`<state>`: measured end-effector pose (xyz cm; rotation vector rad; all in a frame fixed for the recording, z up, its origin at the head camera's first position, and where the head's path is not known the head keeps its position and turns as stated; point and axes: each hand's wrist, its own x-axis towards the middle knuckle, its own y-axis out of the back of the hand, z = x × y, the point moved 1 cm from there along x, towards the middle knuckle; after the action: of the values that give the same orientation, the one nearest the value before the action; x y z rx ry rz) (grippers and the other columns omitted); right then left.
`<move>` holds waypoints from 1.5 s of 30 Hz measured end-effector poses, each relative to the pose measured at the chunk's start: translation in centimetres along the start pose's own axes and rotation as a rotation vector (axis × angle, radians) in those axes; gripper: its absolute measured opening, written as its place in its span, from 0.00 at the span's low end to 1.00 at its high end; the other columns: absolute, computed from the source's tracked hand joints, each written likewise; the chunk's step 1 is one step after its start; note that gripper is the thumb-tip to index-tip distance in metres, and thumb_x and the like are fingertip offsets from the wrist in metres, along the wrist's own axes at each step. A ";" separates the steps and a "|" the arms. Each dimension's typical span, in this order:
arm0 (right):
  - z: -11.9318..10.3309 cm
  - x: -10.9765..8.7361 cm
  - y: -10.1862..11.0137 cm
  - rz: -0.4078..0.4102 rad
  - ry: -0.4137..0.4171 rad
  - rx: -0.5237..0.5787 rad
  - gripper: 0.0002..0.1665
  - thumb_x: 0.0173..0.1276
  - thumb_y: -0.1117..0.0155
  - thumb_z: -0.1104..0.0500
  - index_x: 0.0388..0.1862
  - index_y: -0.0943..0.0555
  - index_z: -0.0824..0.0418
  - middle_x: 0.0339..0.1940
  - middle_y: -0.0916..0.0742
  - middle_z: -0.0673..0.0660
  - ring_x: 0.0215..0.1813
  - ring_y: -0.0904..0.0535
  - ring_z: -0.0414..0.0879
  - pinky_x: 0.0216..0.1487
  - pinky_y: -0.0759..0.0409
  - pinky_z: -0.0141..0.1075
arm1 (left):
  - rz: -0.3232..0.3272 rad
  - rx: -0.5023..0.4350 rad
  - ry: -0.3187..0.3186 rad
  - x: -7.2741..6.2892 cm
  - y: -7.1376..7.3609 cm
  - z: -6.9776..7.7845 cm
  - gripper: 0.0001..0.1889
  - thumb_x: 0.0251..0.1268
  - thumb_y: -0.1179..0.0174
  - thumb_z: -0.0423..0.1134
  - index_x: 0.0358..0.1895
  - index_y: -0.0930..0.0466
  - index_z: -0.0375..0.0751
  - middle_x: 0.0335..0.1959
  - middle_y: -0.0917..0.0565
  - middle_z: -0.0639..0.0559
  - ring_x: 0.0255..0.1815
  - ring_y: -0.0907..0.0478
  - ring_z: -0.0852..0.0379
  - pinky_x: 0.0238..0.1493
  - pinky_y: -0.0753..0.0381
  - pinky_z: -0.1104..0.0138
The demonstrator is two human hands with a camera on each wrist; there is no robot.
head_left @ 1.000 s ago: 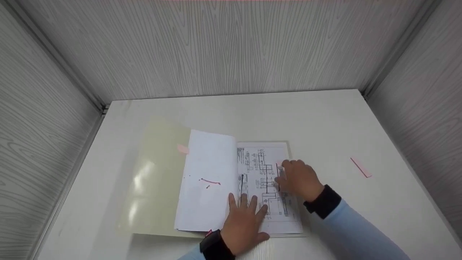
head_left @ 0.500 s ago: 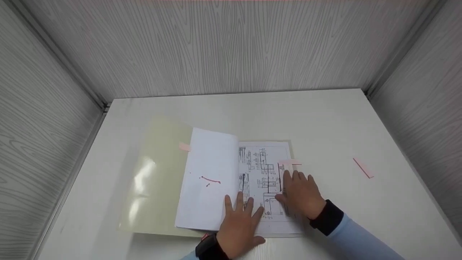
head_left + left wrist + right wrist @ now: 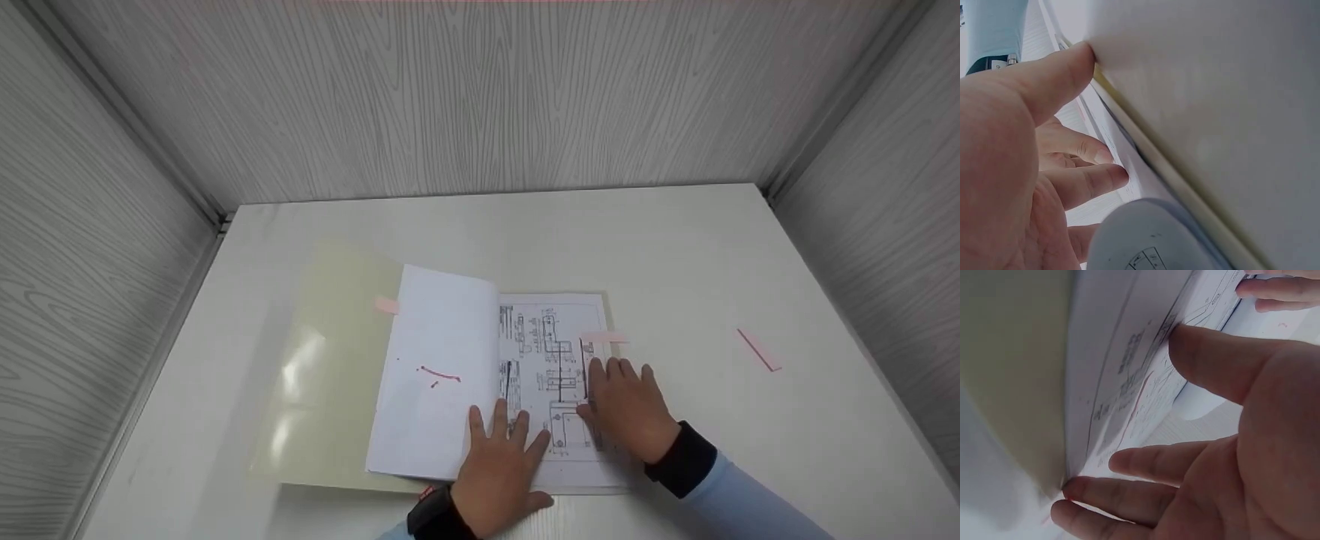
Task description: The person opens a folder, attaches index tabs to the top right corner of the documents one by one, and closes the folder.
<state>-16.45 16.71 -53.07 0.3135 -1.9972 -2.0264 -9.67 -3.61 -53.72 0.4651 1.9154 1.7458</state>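
Observation:
A bound booklet lies spread out on the table, its cream cover (image 3: pixel 322 382) and a turned white page (image 3: pixel 442 322) to the left. The right-hand page (image 3: pixel 525 326) carries a technical drawing. Across that page's right edge lies a pale pink sticky tab (image 3: pixel 604 337), its end sticking out past the paper. My left hand (image 3: pixel 495 476) rests on the lower page near the fold with fingers spread. Just below the tab, my right hand (image 3: pixel 628 409) touches the page's right edge with extended fingers; the right wrist view shows its thumb (image 3: pixel 1202 354) on the drawing.
Another pink tab (image 3: pixel 387 305) juts from the left page. A loose pink strip (image 3: pixel 759 351) with a red edge lies to the right on the white table (image 3: pixel 675 262). Grey wood-grain panels (image 3: pixel 480 97) stand behind and at both sides.
My right hand has slid off the pink sticky tab toward me, uncovering it on the page edge, and its fingers have straightened. My left hand has stayed nearly in place.

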 end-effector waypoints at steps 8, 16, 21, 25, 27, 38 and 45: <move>-0.4 0.0 0.4 -0.035 0.007 -0.025 0.43 0.61 0.32 0.43 0.65 0.32 0.71 0.50 0.19 0.67 0.54 0.24 0.60 0.56 0.32 0.61 | 0.005 0.012 -0.010 -0.2 0.2 0.0 0.45 0.50 0.49 0.77 0.70 0.34 0.59 0.69 0.32 0.44 0.72 0.46 0.31 0.60 0.47 0.31; -1.0 0.1 0.6 -0.041 0.008 0.079 0.42 0.61 0.31 0.54 0.68 0.35 0.73 0.52 0.18 0.65 0.40 0.19 0.53 0.38 0.21 0.45 | 0.003 0.017 -0.017 -0.1 0.1 -0.1 0.45 0.50 0.50 0.78 0.71 0.35 0.58 0.70 0.33 0.43 0.72 0.46 0.32 0.60 0.47 0.31; 0.1 0.0 1.4 -0.050 -0.017 0.377 0.42 0.62 0.31 0.56 0.70 0.38 0.68 0.58 0.25 0.62 0.34 0.23 0.42 0.35 0.22 0.34 | -0.001 0.007 -0.031 0.0 0.2 0.0 0.45 0.51 0.50 0.77 0.71 0.35 0.58 0.70 0.34 0.43 0.72 0.46 0.32 0.60 0.48 0.30; 1.3 -0.1 2.9 0.043 -0.072 0.658 0.30 0.64 0.32 0.53 0.56 0.34 0.64 0.52 0.28 0.58 0.39 0.24 0.44 0.39 0.23 0.34 | 0.006 -0.008 -0.032 -0.2 0.6 0.1 0.44 0.52 0.48 0.76 0.71 0.35 0.57 0.70 0.33 0.45 0.72 0.46 0.34 0.61 0.49 0.31; 1.7 -0.1 3.5 0.091 -0.104 0.867 0.24 0.66 0.34 0.54 0.47 0.37 0.64 0.47 0.28 0.59 0.41 0.24 0.47 0.39 0.24 0.35 | 0.009 -0.020 -0.025 -0.4 1.1 0.0 0.43 0.53 0.47 0.75 0.70 0.34 0.56 0.69 0.32 0.46 0.72 0.45 0.36 0.61 0.48 0.31; 0.9 0.4 1.7 -0.364 -0.138 1.622 0.23 0.79 0.62 0.56 0.69 0.37 0.59 0.63 0.27 0.65 0.56 0.23 0.60 0.53 0.23 0.50 | 0.522 -0.211 -0.207 -1.9 4.8 -0.1 0.26 0.61 0.42 0.64 0.21 0.20 0.44 0.17 0.29 0.57 0.22 0.32 0.62 0.25 0.35 0.74; -2.1 1.2 0.8 -0.283 0.224 1.183 0.31 0.77 0.52 0.50 0.76 0.44 0.41 0.76 0.39 0.47 0.70 0.35 0.48 0.64 0.33 0.51 | 0.928 -0.371 -0.415 -2.9 6.8 1.2 0.26 0.70 0.46 0.53 0.11 0.36 0.49 0.13 0.40 0.61 0.16 0.43 0.68 0.22 0.51 0.79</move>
<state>-16.84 14.34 -52.29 1.0175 -2.8404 -0.6001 -7.12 -3.45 -46.71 1.5952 1.0779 2.2197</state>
